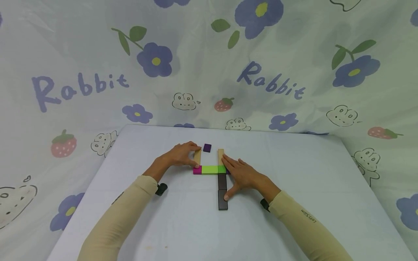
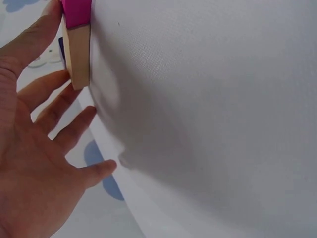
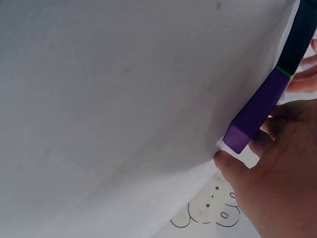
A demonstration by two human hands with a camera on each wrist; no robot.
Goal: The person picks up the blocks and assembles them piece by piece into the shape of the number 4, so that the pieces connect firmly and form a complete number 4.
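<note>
My left hand spans a light wooden block, fingertips at its far end and thumb at the magenta block that meets its near end. A bright green block runs from the magenta one to a small green square. Beyond that square lies a second wooden block. Two dark blocks line up on the near side. Spread wide, my right hand has straight fingertips along the second wooden block and its thumb on the nearer dark block. A purple block is partly hidden beneath this hand.
A loose dark purple square lies between the far ends of the two wooden blocks. Under everything is a white-covered table, with a printed curtain hanging along its back edge and down both sides.
</note>
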